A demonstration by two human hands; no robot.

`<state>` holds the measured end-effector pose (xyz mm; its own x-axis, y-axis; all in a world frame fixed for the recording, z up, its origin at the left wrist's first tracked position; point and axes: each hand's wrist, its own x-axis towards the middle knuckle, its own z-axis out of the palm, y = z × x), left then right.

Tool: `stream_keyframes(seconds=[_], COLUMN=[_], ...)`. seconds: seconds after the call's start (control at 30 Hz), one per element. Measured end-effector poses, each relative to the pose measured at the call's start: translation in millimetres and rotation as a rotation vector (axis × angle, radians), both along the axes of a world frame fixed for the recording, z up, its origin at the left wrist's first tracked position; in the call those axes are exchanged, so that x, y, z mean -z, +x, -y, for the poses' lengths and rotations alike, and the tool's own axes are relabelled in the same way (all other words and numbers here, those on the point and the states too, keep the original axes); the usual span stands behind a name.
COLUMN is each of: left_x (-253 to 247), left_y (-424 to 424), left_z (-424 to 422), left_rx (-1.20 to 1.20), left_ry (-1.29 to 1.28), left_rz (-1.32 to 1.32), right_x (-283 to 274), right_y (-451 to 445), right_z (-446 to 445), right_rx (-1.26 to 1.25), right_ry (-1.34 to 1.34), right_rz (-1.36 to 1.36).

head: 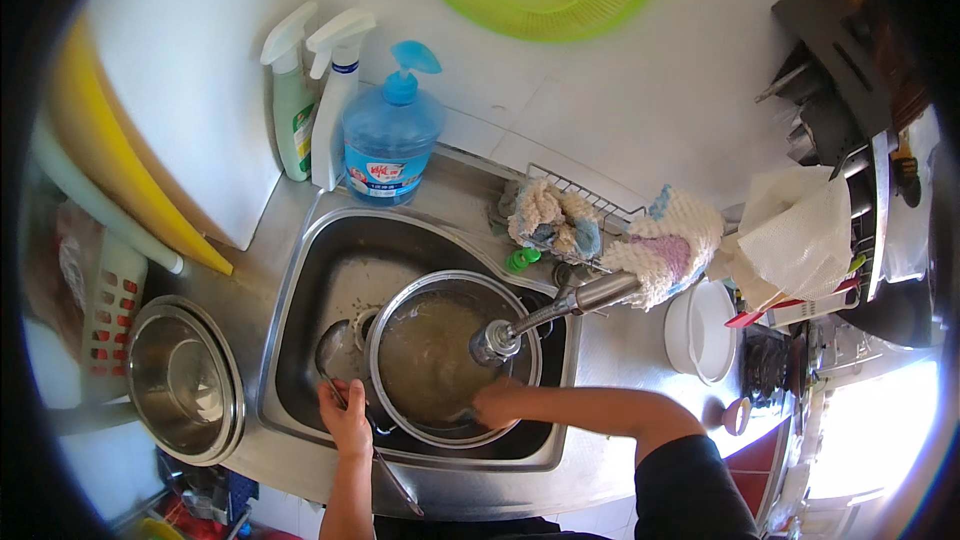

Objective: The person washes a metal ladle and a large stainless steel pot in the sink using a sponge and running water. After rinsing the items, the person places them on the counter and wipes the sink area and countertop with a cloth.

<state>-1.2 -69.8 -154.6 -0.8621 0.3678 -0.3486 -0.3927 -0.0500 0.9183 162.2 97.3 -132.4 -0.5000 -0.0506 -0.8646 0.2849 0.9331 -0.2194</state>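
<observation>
A metal pot [442, 345] with dark handles stands in the stainless-steel sink [330, 240], holding cloudy brownish water. My left hand [346, 420] grips the handle of a metal ladle [334, 349], whose bowl is over the sink floor left of the pot. Inside the pot's lower right side is my right hand [499, 403], its fingers partly hidden at the water; whether they hold anything is unclear. Above the pot hangs the faucet head [495, 343] on its flexible metal neck.
Steel bowls [184, 382] are stacked left of the sink. Behind it stand a blue pump bottle [392, 139] and two spray bottles [295, 112]. A wire rack [592, 199] holds cloths [551, 214]. To the right are a white basin [699, 334] and a small cup [735, 416].
</observation>
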Motion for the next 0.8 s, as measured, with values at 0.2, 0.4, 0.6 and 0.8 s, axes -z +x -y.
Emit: stream_keyframes(seconds=[0.2,0.4,0.6,0.8], left_x=[0.7,5.1,-3.4,0.1], left_y=[3.2,-1.2,3.0,-0.9], left_z=[-5.9,2.5,-4.7,0.4], left_rx=[0.025,-0.002,0.050,0.025], left_ry=[0.015,0.040,0.029,0.011], left_rz=[0.001,-0.018,-0.022,-0.023], right_x=[60.4,27.5,116.8,42.1], right_y=[-4.3,-69.2,0.8,-3.1], right_z=[-83.6,-99.8,-82.2,-12.2], right_rx=[-0.950,-1.212,-0.592,-0.097], right_ry=[1.057,0.910,1.024,0.220], right_rz=[-0.236,-0.507,-0.374,0.042])
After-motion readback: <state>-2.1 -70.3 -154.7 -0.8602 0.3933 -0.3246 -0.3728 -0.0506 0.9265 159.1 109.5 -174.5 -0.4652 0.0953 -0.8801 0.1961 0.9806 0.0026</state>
